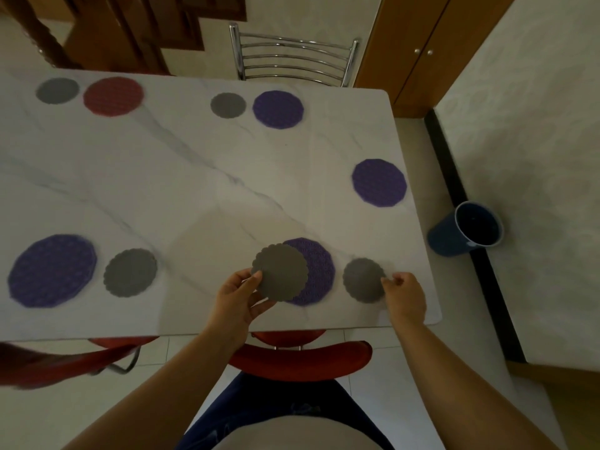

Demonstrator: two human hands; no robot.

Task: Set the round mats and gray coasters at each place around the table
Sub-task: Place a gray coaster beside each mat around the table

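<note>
Left hand (pixel 238 295) pinches a spare gray coaster (pixel 280 273); right hand (pixel 404 295) fingers the laid coaster (pixel 363 280) — only the right-end purple mat (pixel 379 182) lacks one.

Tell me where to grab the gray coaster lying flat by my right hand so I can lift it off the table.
Take the gray coaster by its scalloped rim on the near right side, where your right hand already touches it. It lies flat on the table, so nothing sticks up to grip; a fingertip under the rim, or sliding it toward the near table edge, probably works best.
</note>
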